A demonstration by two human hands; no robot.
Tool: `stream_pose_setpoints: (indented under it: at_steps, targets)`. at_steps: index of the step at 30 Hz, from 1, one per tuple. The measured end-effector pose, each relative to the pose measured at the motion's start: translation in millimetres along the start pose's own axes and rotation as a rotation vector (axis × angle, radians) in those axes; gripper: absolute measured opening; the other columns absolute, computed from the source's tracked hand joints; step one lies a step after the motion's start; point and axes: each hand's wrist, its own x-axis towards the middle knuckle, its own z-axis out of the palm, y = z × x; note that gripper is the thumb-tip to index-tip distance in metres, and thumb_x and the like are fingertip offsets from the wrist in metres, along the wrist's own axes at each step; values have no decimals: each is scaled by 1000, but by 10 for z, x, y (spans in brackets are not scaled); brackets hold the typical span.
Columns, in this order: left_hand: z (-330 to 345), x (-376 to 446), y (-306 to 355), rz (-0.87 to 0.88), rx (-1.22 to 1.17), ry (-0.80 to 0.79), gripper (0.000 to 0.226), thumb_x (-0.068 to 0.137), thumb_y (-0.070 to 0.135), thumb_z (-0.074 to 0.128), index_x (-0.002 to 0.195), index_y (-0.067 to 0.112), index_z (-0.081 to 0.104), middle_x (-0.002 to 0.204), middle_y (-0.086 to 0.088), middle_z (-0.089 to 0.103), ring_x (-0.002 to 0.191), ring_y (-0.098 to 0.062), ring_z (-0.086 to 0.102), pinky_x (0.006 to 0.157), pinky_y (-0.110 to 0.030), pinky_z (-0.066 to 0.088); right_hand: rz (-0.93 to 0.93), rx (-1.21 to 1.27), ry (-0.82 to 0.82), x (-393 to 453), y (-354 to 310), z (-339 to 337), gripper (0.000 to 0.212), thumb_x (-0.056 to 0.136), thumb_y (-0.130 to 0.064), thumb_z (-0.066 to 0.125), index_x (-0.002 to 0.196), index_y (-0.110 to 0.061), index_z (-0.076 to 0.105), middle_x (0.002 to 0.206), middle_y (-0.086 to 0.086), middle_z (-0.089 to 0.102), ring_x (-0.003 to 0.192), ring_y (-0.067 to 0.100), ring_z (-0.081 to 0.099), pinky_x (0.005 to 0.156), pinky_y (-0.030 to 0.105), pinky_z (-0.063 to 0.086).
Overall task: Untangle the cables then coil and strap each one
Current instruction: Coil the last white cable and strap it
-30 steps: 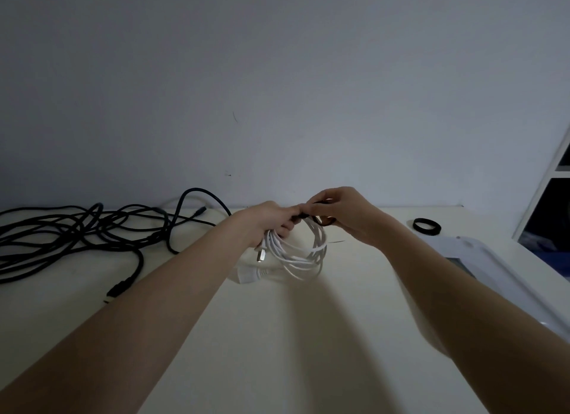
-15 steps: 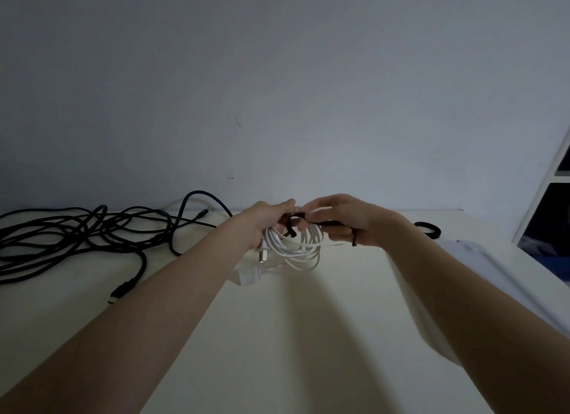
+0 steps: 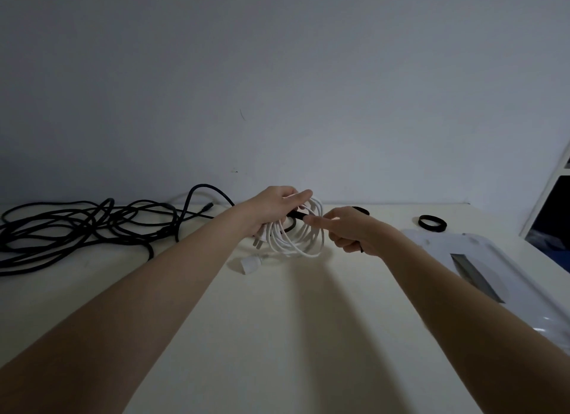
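A white cable is wound into a coil just above the cream table, near the far wall. My left hand grips the top of the coil. A black strap runs across the coil's strands. My right hand pinches the strap's end with curled fingers, just right of the coil. The cable's white plug lies on the table below the coil. A tangled black cable sprawls over the table's far left.
A rolled black strap lies at the far right of the table. A white flat device with a dark slot lies along the right edge. A shelf frame stands at the far right. The wall runs right behind the table.
My right hand has drawn away to the right of the coil with the strap's end. The coil has tilted up, and the strap now crosses its strands.
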Motion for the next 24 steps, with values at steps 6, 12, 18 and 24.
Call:
stream_pose_setpoints:
  at_steps: [6,12,18,24]
  targets:
    - [-7,67,-56,100,-409,149,25,96,41,47,85,21,56,84,0,63,38,-5,36,60,-24,39,27,202,-72,36,-8,113,36,84,-55,60,77,-20,52,59,-3,36,40,7,18,38,17,14]
    - [-75,87,-71,88,-742,262,35,97,41,45,72,16,44,48,9,39,35,-5,31,45,-19,29,-37,420,-126,29,-80,166,31,87,-51,58,95,-21,58,55,-6,34,39,6,17,37,17,14]
    - [-150,73,-31,69,-819,131,34,99,38,45,73,16,42,45,8,26,35,-5,24,39,-16,29,-35,476,-257,19,-116,218,30,85,-57,53,83,-28,46,53,-8,23,37,5,15,36,17,13]
    - [-243,71,28,54,-833,94,35,99,40,43,74,16,46,47,8,23,37,-5,22,46,-17,25,-124,496,-282,-23,-179,167,30,81,-52,54,97,-27,48,51,-9,22,36,4,14,34,15,14]
